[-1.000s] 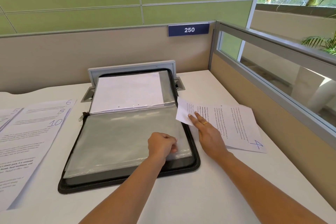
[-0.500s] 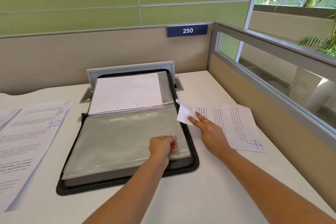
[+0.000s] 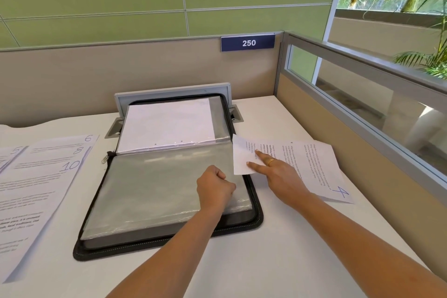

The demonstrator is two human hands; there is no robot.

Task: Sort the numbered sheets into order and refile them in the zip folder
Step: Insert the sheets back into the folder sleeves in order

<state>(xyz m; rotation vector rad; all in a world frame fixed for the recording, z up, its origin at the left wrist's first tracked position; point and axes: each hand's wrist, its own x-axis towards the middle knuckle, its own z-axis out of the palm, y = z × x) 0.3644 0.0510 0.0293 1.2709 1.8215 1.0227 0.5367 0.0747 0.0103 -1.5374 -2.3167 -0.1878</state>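
Through the head camera I am watching a person working at a white tabletop (image 3: pixel 278 261). The zip folder (image 3: pixel 257 224) is lying open near the tabletop's far edge, its black zipped rim showing all round and its zip pull (image 3: pixel 105 159) sticking out on the left side.

The folder's far half is holding white sheets (image 3: pixel 167 126) under clear plastic, while its near half is carrying a stack of clear sleeves. The left hand (image 3: pixel 214 190) is closing into a tight curl on the right edge of the top plastic sleeve (image 3: pixel 157 189), pinching it between thumb and fingers.

The right hand (image 3: pixel 280 176), wearing a ring (image 3: pixel 271 162), is lying flat with its fingers (image 3: pixel 257 153) stretched out, gripping nothing and pressing down on sheet 4 (image 3: pixel 314 164). That sheet is lying turned sideways just beside the folder, towards the tabletop's right edge. Its left end is curling up and overlapping the folder's right rim.

Along the tabletop's left edge I am seeing more numbered pages overlapping one another: sheet 5 (image 3: pixel 9 152), sheet 6 (image 3: pixel 63 145), sheet 8 (image 3: pixel 48 155) and sheet 10 (image 3: pixel 36 189) on top of the pile.

A blue sign (image 3: pixel 248 43) reading 250 is hanging on the beige partition behind the folder, and a glass screen (image 3: pixel 362 94) is running along the tabletop's right side.
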